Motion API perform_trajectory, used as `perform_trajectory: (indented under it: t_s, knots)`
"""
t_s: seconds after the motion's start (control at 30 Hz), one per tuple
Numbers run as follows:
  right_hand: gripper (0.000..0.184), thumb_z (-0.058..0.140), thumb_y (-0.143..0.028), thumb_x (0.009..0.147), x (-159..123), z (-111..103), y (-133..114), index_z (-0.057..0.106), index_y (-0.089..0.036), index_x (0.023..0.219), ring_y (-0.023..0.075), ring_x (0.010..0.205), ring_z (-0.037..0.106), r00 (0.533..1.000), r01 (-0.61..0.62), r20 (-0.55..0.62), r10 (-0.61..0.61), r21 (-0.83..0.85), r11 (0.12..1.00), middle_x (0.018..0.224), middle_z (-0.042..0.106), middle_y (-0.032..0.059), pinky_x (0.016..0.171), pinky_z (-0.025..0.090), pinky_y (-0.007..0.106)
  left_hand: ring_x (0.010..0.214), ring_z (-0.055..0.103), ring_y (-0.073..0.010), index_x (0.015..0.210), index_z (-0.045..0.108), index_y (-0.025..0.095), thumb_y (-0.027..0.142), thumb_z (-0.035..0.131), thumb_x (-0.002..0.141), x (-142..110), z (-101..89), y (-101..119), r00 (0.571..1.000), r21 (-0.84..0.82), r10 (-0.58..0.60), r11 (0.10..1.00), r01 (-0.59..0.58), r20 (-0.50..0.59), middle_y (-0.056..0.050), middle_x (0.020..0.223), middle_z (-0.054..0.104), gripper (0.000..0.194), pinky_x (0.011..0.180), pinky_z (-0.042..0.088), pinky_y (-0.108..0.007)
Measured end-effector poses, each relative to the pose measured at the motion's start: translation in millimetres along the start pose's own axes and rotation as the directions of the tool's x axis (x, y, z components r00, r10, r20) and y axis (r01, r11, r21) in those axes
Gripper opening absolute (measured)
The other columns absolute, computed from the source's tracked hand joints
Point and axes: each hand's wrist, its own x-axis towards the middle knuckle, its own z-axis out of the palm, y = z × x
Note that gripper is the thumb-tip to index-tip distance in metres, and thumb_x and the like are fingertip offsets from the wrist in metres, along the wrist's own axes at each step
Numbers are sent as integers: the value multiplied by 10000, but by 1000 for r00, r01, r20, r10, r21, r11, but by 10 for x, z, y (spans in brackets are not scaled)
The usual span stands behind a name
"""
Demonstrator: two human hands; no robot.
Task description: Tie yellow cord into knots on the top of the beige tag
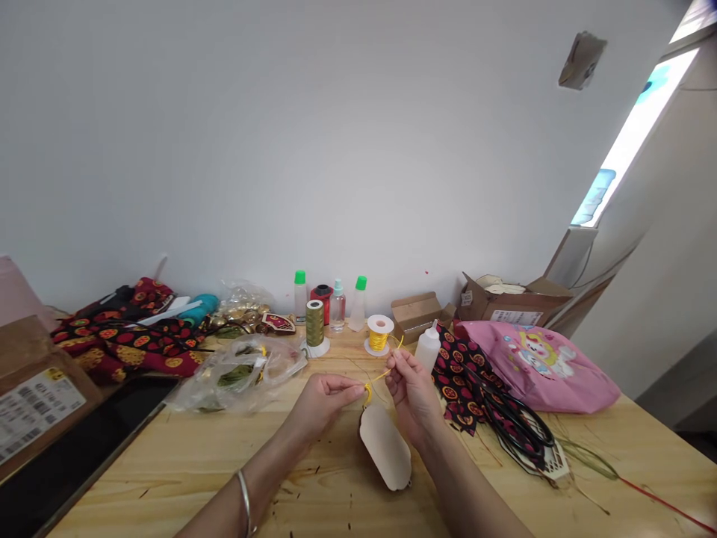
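Between my hands a yellow cord [382, 375] is stretched, looped at the top of a pale, flat plaque with scalloped ends [385, 447]. My left hand [330, 396] pinches the yellow loop just above the plaque. The cord's free end is pinched in the fingertips of my right hand [411, 385], a little higher and to the right. The plaque hangs tilted below the loop, its plain pale face toward me. Behind my hands stands a white spool of yellow cord [379, 335].
Behind are an olive thread spool [314, 325], green-capped bottles [358, 302] and a white squeeze bottle [428, 347]. Plastic bags [240, 373] and patterned fabric lie left. Black-handled scissors [518, 418], a pink bag [543, 366] and open cardboard boxes [512, 299] are right.
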Motion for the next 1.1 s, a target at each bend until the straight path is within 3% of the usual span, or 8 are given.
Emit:
perform_trajectory:
  t_s: [0.13, 0.3, 0.4, 0.73, 0.9, 1.1]
  knots:
    - [181, 654, -248, 578, -28, 20, -24, 522, -158, 663, 29, 454, 475, 999, -9, 46, 11, -40, 999, 548, 519, -52, 432, 399, 121, 276, 203, -17, 710, 658, 144, 358, 620, 572, -3, -22, -28, 999, 29, 23, 999, -24, 42, 68, 322, 458, 258, 315, 135, -178]
    - [187, 640, -270, 597, -44, 33, -6, 518, -154, 679, 35, 436, 473, 996, -36, 79, 45, -105, 994, 540, 535, -49, 423, 392, 135, 473, 471, -96, 756, 676, 146, 320, 607, 599, -9, -27, -39, 987, 36, 116, 992, -121, 109, -20, 575, 640, 244, 435, 326, -184]
    - [187, 635, -273, 603, -44, 36, 20, 514, -151, 677, 34, 439, 479, 993, -41, 102, 52, -110, 993, 546, 541, -47, 427, 388, 132, 584, 523, -145, 708, 686, 145, 300, 610, 593, -6, -21, -43, 981, 70, 133, 987, -144, 140, -41, 664, 664, 207, 514, 372, -209]
    - [175, 654, -248, 571, -11, 12, 18, 534, -134, 628, 25, 411, 451, 1000, 22, 15, -20, -105, 994, 496, 527, -47, 399, 354, 119, 445, 394, -62, 632, 669, 121, 303, 614, 582, 8, -23, -54, 983, 113, 63, 990, -83, 170, -4, 558, 600, 197, 416, 272, -177]
    - [178, 646, -247, 588, -19, 13, 14, 529, -139, 667, 23, 409, 451, 998, -37, 38, 41, -110, 993, 513, 528, -51, 405, 362, 121, 316, 144, -13, 762, 640, 121, 373, 597, 590, -27, -17, -58, 985, 135, -65, 990, 43, 158, 87, 357, 365, 308, 337, 75, -188]
    - [186, 644, -254, 589, -30, 23, 33, 520, -143, 671, 31, 413, 467, 998, -35, 47, 41, -116, 993, 522, 539, -46, 412, 365, 129, 318, 150, -13, 638, 637, 98, 377, 605, 574, -18, -7, -58, 986, 193, -29, 981, -4, 165, 86, 356, 318, 288, 347, 67, -202]
